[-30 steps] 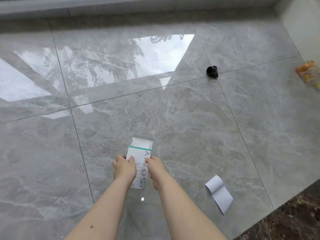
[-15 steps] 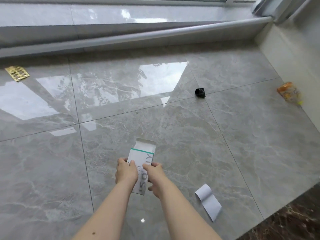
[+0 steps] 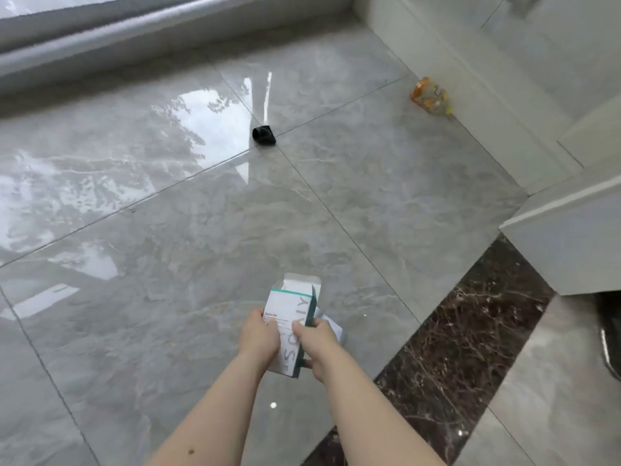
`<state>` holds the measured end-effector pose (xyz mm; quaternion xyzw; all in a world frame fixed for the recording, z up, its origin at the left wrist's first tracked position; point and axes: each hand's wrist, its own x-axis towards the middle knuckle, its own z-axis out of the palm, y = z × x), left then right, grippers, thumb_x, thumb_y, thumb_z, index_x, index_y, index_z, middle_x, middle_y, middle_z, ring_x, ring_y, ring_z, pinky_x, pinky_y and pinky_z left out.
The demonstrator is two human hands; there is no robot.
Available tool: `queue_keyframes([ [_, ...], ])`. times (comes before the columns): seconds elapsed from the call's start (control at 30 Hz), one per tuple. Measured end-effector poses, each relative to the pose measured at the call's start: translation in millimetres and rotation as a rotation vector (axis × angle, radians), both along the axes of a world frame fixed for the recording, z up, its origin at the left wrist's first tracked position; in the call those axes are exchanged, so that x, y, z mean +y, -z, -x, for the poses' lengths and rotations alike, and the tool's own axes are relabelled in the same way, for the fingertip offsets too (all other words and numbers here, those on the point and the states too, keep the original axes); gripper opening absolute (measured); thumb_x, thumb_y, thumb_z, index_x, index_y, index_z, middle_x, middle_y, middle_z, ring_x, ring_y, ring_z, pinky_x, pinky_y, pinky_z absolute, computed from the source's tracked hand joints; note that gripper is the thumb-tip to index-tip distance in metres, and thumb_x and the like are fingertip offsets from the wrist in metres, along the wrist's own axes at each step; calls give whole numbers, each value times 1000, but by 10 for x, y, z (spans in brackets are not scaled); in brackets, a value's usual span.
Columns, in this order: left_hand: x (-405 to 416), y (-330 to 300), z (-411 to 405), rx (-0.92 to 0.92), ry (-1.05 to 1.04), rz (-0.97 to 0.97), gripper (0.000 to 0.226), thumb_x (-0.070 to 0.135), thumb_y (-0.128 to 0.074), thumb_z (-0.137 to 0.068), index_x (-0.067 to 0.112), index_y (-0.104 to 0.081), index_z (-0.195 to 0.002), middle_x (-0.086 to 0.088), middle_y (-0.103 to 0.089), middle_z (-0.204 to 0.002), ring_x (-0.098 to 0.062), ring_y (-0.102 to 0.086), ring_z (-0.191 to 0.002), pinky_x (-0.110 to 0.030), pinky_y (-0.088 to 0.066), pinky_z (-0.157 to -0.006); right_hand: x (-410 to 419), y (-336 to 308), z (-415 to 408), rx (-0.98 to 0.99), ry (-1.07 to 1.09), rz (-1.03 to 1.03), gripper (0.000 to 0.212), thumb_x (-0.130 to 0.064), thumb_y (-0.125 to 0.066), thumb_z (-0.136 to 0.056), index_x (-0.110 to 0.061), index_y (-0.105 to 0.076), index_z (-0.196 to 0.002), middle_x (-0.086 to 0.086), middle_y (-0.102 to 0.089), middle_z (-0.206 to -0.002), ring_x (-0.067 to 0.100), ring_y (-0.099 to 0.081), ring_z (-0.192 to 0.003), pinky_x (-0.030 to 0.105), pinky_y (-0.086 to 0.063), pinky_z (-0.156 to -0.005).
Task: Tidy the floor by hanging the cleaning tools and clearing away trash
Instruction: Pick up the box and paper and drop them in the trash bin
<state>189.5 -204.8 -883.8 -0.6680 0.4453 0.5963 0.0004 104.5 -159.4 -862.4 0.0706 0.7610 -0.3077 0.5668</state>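
Now clearing trash: left hand [image 3: 260, 334] and right hand [image 3: 316, 343] grasp the opened carton [image 3: 291, 317]; next, the black scrap [image 3: 264, 135] beyond it.

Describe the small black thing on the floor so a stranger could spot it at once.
Start at the grey window ledge along the far edge of the glossy tiled floor. Nearer than it, where four tiles meet, lies a small crumpled black object. It is the only dark item there; the orange wrapper sits off by the white wall.
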Motion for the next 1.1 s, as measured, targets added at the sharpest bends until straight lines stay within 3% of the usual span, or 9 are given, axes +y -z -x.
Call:
queue_keyframes([
  [0.23, 399, 151, 620, -33, 144, -26, 37, 10, -42, -96, 3, -46, -132, -17, -58, -131, -32, -56, -119, -39, -45, -101, 516, 161, 628, 99, 67, -33, 36, -15, -53, -91, -8, -45, -125, 12, -65, -116, 29, -66, -102, 47, -54, -94],
  [0.4, 656, 366, 714, -73, 140, -52, 42, 16, -46, -95, 5, -45, -135, -16, -57, -124, -30, -56, -111, -34, -45, -95, 840, 379, 898, 130, 92, -116, 39, -18, -56, -89, -5, -44, -125, 15, -59, -127, 33, -61, -112, 49, -52, -96],
  [0.6, 732, 714, 747, -142, 203, -68, 47, 18, -47, -96, 4, -41, -140, -18, -50, -139, -31, -51, -125, -36, -42, -101, 930, 796, 899, 145, 185, -216, 44, -12, -61, -85, -2, -38, -122, 19, -54, -129, 35, -60, -113, 48, -53, -95],
  [0.77, 722, 1133, 828, -90, 74, -171, 49, 9, -46, -96, 3, -36, -143, -16, -43, -145, -30, -51, -117, -34, -43, -89, 895, 1136, 853, 184, 146, -260, 35, -17, -61, -86, -7, -37, -109, 15, -54, -131, 32, -59, -113, 37, -53, -93],
  [0.87, 732, 1385, 881, -92, -13, -224, 49, 11, -45, -95, 6, -37, -143, -13, -43, -145, -31, -47, -127, -41, -41, -104, 918, 1392, 893, 228, 99, -240, 38, -19, -62, -87, -6, -39, -115, 12, -53, -131, 30, -59, -115, 36, -51, -95],
  [0.93, 741, 1550, 914, -77, -52, -252, 46, 11, -46, -96, 6, -38, -141, -14, -49, -137, -29, -52, -115, -41, -42, -101, 915, 1546, 907, 248, 100, -239, 41, -20, -62, -86, -6, -40, -117, 11, -54, -130, 29, -59, -114, 38, -50, -96],
  [1.0, 734, 1696, 954, -61, -104, -273, 36, 12, -47, -96, 6, -46, -131, -14, -53, -120, -26, -54, -95, -36, -46, -87, 913, 1688, 909, 255, 104, -247, 37, -20, -62, -86, -8, -41, -114, 11, -55, -128, 29, -60, -113, 38, -51, -96],
  [1.03, 720, 1729, 968, -67, -129, -273, 32, 15, -49, -96, 5, -47, -126, -16, -53, -119, -28, -56, -96, -36, -47, -85, 912, 1729, 904, 255, 106, -248, 34, -20, -63, -86, -9, -41, -110, 10, -57, -127, 29, -61, -112, 39, -51, -95],
  [1.1, 701, 1905, 992, -97, -163, -284, 49, 22, -52, -95, -1, -42, -136, -20, -51, -134, -34, -54, -119, -41, -45, -98, 916, 1872, 910, 266, 106, -254, 30, -19, -62, -87, -12, -39, -103, 10, -58, -125, 29, -61, -111, 38, -52, -94],
])
